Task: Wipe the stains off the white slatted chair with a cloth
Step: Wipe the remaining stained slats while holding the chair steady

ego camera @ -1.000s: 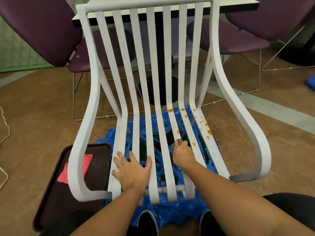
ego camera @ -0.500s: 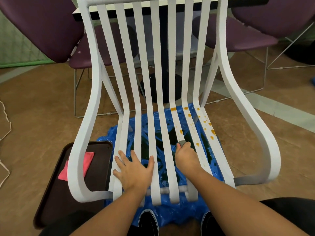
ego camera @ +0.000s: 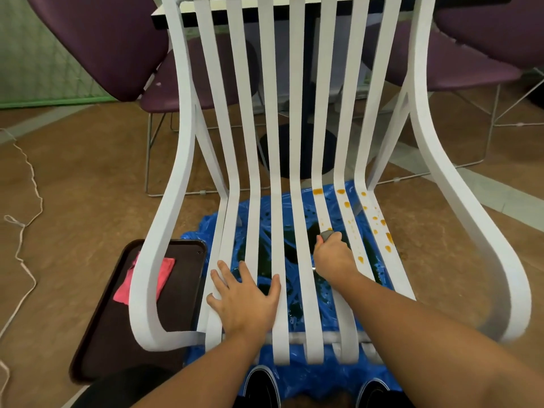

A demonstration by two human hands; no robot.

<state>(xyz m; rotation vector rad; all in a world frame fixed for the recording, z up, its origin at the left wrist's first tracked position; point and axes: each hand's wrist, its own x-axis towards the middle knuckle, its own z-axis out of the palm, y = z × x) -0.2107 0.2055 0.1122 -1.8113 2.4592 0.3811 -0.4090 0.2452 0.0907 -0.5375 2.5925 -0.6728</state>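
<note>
Here the white slatted chair [ego camera: 276, 178] stands on a blue plastic sheet [ego camera: 297, 290] spread over the brown floor [ego camera: 88, 172]. The left hand [ego camera: 245, 298] lies flat on the seat slats at the chair's left side, palm down, fingers spread across several slats. The right hand [ego camera: 334, 257] is closed into a fist around a small grey cloth [ego camera: 326, 235]; only a corner of the cloth protrudes at the top of the fist, and it touches one of the right-hand seat slats. Orange stains [ego camera: 379, 225] dot the three rightmost slats, from the seat bend down toward the front; most lie just beside or beyond the right hand. A dark tray [ego camera: 97, 343] sits on the floor to the left of the chair, partly behind the chair's left arm loop, and carries a pink cloth [ego camera: 164, 269]. Purple chairs [ego camera: 112, 45] and a table [ego camera: 176, 13] stand behind the slatted backrest.
</note>
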